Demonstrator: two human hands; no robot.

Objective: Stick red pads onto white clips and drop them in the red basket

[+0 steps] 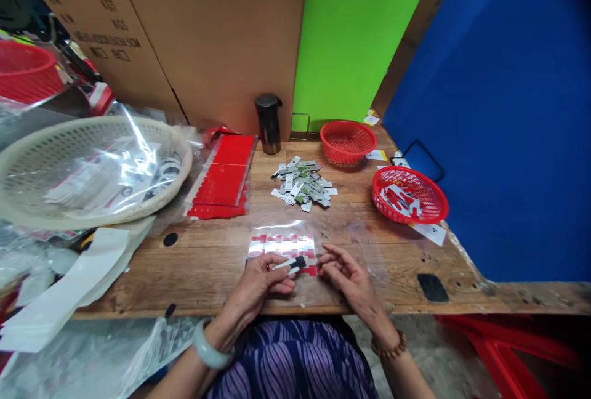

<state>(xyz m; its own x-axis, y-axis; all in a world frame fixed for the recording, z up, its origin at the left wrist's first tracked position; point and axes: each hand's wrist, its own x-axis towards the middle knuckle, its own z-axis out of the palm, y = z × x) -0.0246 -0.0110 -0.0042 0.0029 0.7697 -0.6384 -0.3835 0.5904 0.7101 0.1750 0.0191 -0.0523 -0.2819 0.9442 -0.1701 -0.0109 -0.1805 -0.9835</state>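
Note:
My left hand [265, 279] pinches a small flat strip [290, 265], white with a black end, above the near part of a clear sheet. That sheet [281, 228] carries rows of red T-shaped stickers [290, 239] and lies flat on the wooden table. At its right edge, my right hand [346, 273] has its fingers apart, the fingertips close to a red sticker in the nearest row. Whether they touch it I cannot tell. Beyond the sheet is a loose pile of small grey and white strips [305, 183].
Stacked red sheets [226, 171] lie left of the pile, near a dark flask [268, 122]. To the right stand a red basket [348, 140] and another red basket [410, 193] holding cut pieces. A large cream basket [92, 220] with plastic-wrapped items fills the left. Blue board [498, 140] borders the right side.

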